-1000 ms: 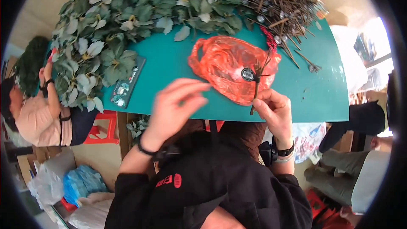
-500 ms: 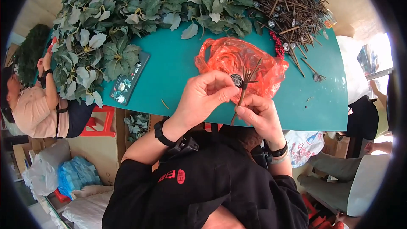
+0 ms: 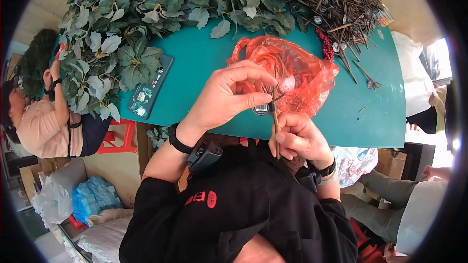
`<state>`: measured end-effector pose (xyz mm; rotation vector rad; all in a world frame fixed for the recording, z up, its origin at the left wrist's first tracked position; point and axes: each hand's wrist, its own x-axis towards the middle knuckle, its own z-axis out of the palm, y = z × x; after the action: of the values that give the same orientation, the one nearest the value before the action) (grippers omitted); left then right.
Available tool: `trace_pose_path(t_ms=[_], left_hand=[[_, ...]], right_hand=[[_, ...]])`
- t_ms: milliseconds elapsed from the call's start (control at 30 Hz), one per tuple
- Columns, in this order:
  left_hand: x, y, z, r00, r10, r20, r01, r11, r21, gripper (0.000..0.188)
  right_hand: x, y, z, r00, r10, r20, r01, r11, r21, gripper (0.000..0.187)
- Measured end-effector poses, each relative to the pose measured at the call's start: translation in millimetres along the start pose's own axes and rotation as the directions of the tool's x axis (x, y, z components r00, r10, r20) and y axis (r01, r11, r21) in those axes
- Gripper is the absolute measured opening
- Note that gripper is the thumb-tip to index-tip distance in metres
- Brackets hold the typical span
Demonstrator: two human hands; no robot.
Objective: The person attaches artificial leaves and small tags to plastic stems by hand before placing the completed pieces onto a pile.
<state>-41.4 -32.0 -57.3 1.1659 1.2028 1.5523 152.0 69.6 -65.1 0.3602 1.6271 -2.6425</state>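
Over the table's near edge, a brown artificial twig stem stands nearly upright between my hands. My left hand is closed around its upper end, thumb and fingers pinching the bunch of thin offshoots, which are partly hidden. A dark round label hangs at the stem's left, just below the left thumb. Lower down, my right hand grips the stem between thumb and curled fingers. Right behind the hands lies a crumpled red plastic bag, with something pale showing inside it.
Green artificial leaves heap along the table's far and left sides. A pile of brown twig stems with round labels lies far right, beside red berries. A dark flowered case rests left on the green table. People are at both sides.
The stem has turned more upright, and its label has swung lower on the left. My left fingers have moved up over the offshoots, while my right hand has shifted lower along the stem.
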Motion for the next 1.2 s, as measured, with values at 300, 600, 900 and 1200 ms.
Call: trace_pose_path(t_ms=[300, 600, 900, 1200], left_hand=[[1.2, 1.5, -4.1, 0.999, -0.042, 0.008, 0.042, 0.998, -0.036, 0.019], [2.7, 18.0, -24.5, 0.957, -0.05, 0.285, -0.04, 0.953, 0.301, 0.013], [1.8, 17.6, -13.6, 0.986, -0.024, 0.164, -0.046, 0.912, 0.407, 0.015], [-6.0, 2.2, 5.3, 0.984, 0.15, -0.092, -0.111, 0.935, 0.337, 0.018]], right_hand=[[-2.3, -0.3, -7.1, 0.995, 0.045, 0.091, -0.052, 0.996, 0.075, 0.011], [-7.6, 1.6, -13.9, 0.973, 0.122, 0.198, -0.142, 0.986, 0.092, 0.011], [-4.8, -0.2, -9.7, 0.976, 0.124, 0.181, -0.133, 0.99, 0.04, 0.011], [0.7, 3.9, -2.8, 0.999, 0.018, 0.038, -0.021, 0.997, 0.078, 0.009]])
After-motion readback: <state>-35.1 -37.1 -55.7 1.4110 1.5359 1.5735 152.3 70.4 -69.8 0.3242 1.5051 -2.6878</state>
